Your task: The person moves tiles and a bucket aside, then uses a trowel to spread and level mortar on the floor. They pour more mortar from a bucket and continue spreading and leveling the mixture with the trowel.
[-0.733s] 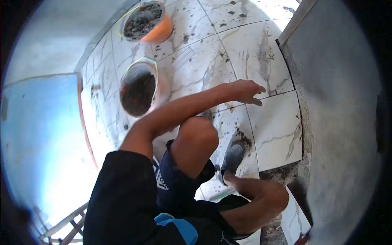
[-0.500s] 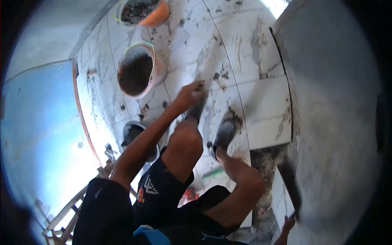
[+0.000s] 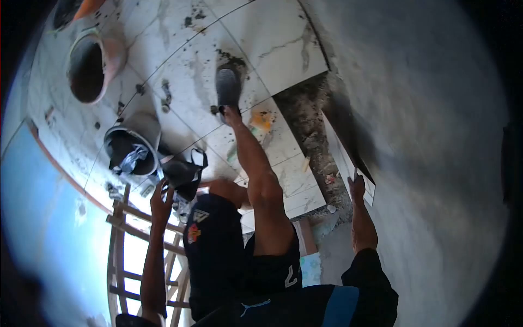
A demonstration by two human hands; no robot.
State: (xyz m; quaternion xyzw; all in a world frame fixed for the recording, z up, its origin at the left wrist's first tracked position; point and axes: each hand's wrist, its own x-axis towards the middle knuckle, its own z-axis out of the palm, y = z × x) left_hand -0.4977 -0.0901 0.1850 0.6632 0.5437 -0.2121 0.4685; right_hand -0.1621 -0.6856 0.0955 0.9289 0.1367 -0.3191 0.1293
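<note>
The tile stands at right beside the wall, long axis running far-left to near-right; the right hand pinches its edge toward the near end. The left hand, well apart, is by the black bag; its finger state cannot be told.

Floor tiles: are showing white with grey veins
Held tile: is showing white
Wall: is showing grey
Shirt: is showing black and blue

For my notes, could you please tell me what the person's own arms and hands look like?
The left hand and right hand look bare, with no gloves visible. The forearms are uncovered below short black sleeves; the black shirt has a blue band.
</note>
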